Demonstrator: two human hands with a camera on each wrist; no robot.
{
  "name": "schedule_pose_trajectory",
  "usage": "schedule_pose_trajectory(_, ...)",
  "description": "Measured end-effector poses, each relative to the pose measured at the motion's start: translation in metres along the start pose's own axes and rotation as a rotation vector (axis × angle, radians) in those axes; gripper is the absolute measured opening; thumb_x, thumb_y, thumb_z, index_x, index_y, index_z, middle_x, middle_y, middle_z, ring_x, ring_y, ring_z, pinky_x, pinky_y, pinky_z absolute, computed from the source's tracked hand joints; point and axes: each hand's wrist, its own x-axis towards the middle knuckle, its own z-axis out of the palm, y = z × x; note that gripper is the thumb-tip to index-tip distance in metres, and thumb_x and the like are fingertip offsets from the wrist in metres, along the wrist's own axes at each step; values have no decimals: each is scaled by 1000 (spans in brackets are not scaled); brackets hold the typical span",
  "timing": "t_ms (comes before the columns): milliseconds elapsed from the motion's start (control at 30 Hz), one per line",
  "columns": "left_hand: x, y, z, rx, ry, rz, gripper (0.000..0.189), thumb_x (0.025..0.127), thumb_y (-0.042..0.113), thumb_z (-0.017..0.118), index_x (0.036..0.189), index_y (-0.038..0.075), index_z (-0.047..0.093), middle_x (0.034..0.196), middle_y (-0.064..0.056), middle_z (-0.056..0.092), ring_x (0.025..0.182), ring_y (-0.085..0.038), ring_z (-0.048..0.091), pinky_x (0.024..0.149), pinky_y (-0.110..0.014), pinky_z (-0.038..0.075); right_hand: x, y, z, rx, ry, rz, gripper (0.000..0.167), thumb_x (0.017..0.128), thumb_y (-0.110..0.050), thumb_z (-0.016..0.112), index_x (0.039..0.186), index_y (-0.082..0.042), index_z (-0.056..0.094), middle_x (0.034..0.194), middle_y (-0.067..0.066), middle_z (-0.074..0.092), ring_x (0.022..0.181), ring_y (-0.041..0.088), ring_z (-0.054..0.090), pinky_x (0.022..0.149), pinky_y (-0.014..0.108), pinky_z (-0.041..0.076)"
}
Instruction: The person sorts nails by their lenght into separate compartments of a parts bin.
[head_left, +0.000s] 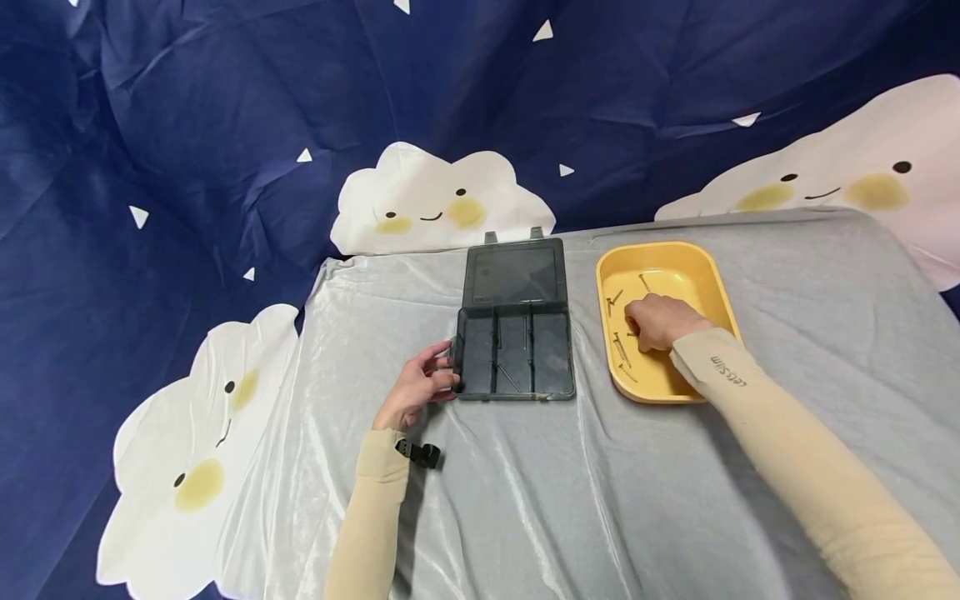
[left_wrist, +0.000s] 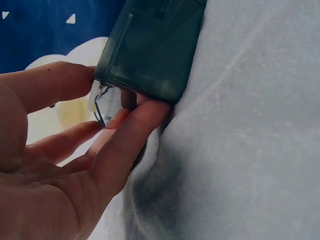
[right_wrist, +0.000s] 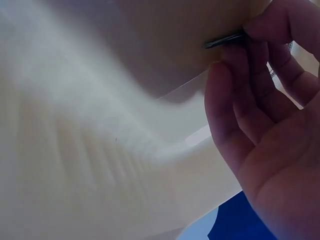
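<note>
My right hand reaches down into a yellow tray, its thumb and fingers pinching a dark screw. In the right wrist view the screw's narrow end sticks out past the fingertips. Several loose screws lie in the tray to the left of that hand. At the left side of an open dark plastic compartment box is my left hand. Its thumb and fingers hold the box's side wall and corner in the left wrist view. A few screws lie in the box's middle compartment.
The box's lid lies folded back behind it, its two latches pointing away. Grey cloth covers the table and wrinkles around the box. A dark blue cloth with cloud prints hangs behind the table.
</note>
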Motion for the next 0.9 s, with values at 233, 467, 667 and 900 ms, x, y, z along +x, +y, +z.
schedule_pose_trajectory(233, 0, 0, 0, -1, -18, -5, 73, 86, -3, 64, 150, 15, 35, 136, -22, 47, 92, -15, 62, 80, -41, 59, -1, 2, 0, 5, 1, 14, 20, 62, 2, 64, 68, -14, 53, 68, 4, 52, 67, 21, 50, 56, 31, 38)
schedule_pose_trajectory(467, 1, 0, 1, -10, -17, -1, 73, 85, -4, 65, 149, 15, 36, 133, -22, 49, 89, -16, 63, 75, -38, 59, -3, 4, -1, 6, 3, 23, 20, 61, 1, 62, 68, -15, 53, 68, 3, 53, 67, 21, 50, 54, 30, 37)
schedule_pose_trajectory(667, -1, 2, 1, -1, -11, -6, 72, 85, -4, 64, 149, 14, 37, 133, -22, 49, 89, -14, 63, 76, -38, 59, -8, 3, -9, 32, 12, 42, 20, 62, -3, 67, 70, -16, 54, 70, 3, 52, 68, 21, 50, 56, 30, 35)
schedule_pose_trajectory(900, -1, 0, 2, -1, 12, -2, 70, 84, -6, 64, 147, 16, 41, 130, -20, 52, 88, -15, 63, 73, -34, 59, -10, 3, -18, 62, 28, 48, 22, 65, -12, 76, 74, -17, 57, 74, 1, 55, 73, 20, 52, 60, 31, 36)
